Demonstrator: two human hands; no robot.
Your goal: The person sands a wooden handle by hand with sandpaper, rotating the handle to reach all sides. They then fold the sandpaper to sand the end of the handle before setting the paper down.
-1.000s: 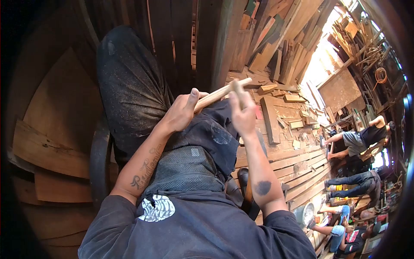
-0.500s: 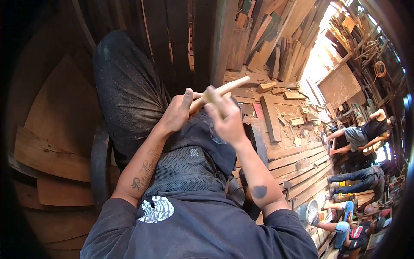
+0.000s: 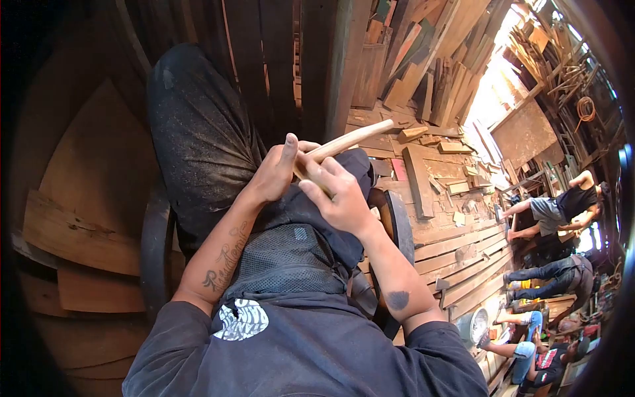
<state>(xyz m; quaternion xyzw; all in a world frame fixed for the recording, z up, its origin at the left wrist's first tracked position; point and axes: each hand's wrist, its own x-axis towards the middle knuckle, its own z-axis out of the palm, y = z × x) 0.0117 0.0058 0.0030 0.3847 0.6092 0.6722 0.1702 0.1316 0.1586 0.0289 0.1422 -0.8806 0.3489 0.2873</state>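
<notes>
Left hand (image 3: 274,175) closed around the near end of a pale wooden stick (image 3: 350,139), thumb raised along its upper side. Right hand (image 3: 337,195) curled over the same stick just beside the left, fingers (image 3: 317,173) pressed on the wood; whether something small sits under those fingers cannot be told. Stick angled up and to the right, far end free in the air above the lap, near end hidden between both hands. Directly below: dark trousers (image 3: 198,139) dusted with sawdust, one knee raised at upper left, and a dark mesh pouch (image 3: 284,258) against the body. Tattooed forearms leading back to a dark shirt (image 3: 297,351) with a white print. Curved dark seat rim (image 3: 397,225) just right of the right wrist. Further out: plank floor (image 3: 456,258) littered with offcuts, stacked timber (image 3: 423,66) leaning at top, flat boards (image 3: 79,231) at left. At far right, well apart, other people (image 3: 555,212) bent over work on the floor.
</notes>
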